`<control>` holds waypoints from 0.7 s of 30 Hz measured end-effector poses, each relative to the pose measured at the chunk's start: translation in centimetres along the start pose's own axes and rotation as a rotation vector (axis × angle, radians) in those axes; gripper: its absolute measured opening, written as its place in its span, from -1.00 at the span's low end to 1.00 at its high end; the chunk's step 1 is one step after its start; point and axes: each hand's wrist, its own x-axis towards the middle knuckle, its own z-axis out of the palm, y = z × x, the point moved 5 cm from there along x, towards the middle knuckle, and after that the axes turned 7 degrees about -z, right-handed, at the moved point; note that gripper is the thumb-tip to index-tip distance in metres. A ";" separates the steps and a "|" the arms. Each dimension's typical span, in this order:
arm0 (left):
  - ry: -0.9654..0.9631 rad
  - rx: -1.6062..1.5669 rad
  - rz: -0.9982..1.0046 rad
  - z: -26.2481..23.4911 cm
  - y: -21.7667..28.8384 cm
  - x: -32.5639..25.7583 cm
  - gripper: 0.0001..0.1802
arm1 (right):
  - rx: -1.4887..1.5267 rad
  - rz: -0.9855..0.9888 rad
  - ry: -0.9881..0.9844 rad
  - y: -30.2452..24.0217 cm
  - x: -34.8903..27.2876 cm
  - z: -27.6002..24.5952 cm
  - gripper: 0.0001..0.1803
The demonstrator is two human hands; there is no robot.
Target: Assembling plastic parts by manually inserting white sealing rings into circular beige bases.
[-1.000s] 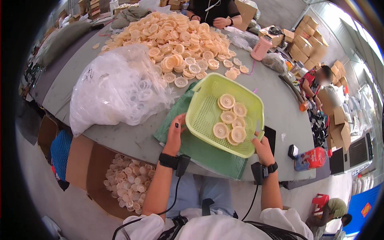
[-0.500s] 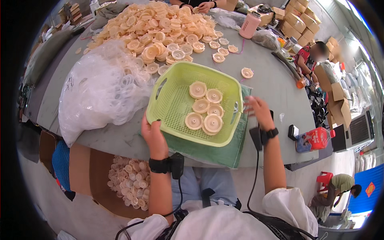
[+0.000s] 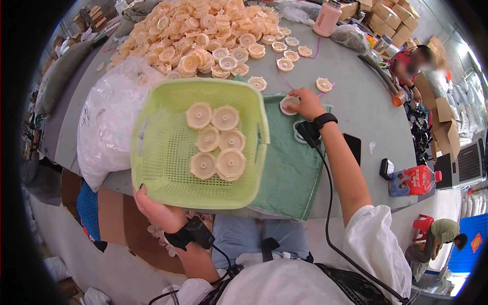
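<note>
Fingers of your left hand (image 3: 155, 211) clamp the near rim of the green basket (image 3: 168, 152), lifted at the near left; six cream discs (image 3: 216, 142) lie inside it. Under its right edge a green cloth (image 3: 290, 175) hangs over the table (image 3: 356, 101) edge. Your right hand (image 3: 306, 103) rests farther right, fingers closed on a disc (image 3: 290, 104) at the cloth's far edge. Left of the basket sits a white bag (image 3: 109, 122). Beyond lies a big disc pile (image 3: 203, 30), with a pink bottle (image 3: 327, 18) far right.
</note>
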 end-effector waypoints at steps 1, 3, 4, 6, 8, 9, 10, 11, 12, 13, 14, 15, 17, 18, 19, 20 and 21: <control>0.028 -0.006 0.051 -0.4 0.0 0.2 -0.64 | 0.034 -0.048 0.049 0.6 0.1 -0.3 -0.50; -0.026 -0.061 0.018 -0.9 -0.6 1.1 -0.59 | 0.074 -0.096 0.096 0.9 0.3 -0.9 -0.56; -0.077 -0.119 -0.014 -1.0 -0.9 1.4 -0.54 | 0.174 -0.073 0.137 1.0 0.4 -1.5 -0.61; -0.076 -0.125 -0.026 -1.5 -1.2 1.6 -0.54 | 0.277 -0.051 0.175 0.8 1.0 -2.2 -0.66; -0.073 -0.132 -0.038 -1.9 -1.4 1.7 -0.54 | 0.477 -0.026 0.255 0.3 1.9 -2.7 -0.72; -0.053 -0.037 0.011 -2.0 -1.2 1.6 -0.59 | 0.480 -0.029 0.253 -0.2 2.5 -2.6 -0.72; -0.032 0.058 0.060 -2.1 -1.0 1.5 -0.64 | 0.494 -0.050 0.234 -0.9 3.2 -2.4 -0.73; -0.027 0.060 0.063 -2.0 -0.9 1.4 -0.64 | 0.508 -0.071 0.214 -1.6 3.9 -2.3 -0.74; -0.055 -0.050 0.020 -1.6 -1.0 1.3 -0.64 | 0.510 -0.072 0.209 -2.0 4.6 -2.4 -0.74; -0.083 -0.160 -0.023 -1.2 -1.1 1.3 -0.63 | 0.591 0.006 0.119 -2.1 5.2 -1.9 -0.74; -0.078 -0.159 -0.024 -1.2 -1.1 1.4 -0.63 | 0.671 0.086 0.027 -2.2 5.7 -1.4 -0.75; -0.093 -0.171 -0.038 -1.3 -1.2 1.4 -0.63 | 0.721 0.090 0.051 -2.9 6.1 -1.4 -0.75; -0.098 -0.181 -0.055 -1.6 -1.7 1.8 -0.62 | 0.777 0.085 0.130 -3.7 5.9 -1.9 -0.75; -0.110 -0.180 -0.058 -1.9 -2.0 2.1 -0.61 | 0.832 0.081 0.216 -4.8 5.5 -2.8 -0.76; -0.122 -0.180 -0.059 -2.2 -2.0 2.3 -0.61 | 0.883 0.046 0.247 -6.8 4.9 -3.7 -0.76; -0.110 -0.177 -0.063 -2.4 -2.1 2.4 -0.61 | 0.884 0.047 0.234 -8.6 4.0 -4.4 -0.76; -0.133 -0.173 -0.069 -2.3 -2.1 2.4 -0.61 | 0.950 -0.034 0.256 -10.8 3.0 -5.5 -0.73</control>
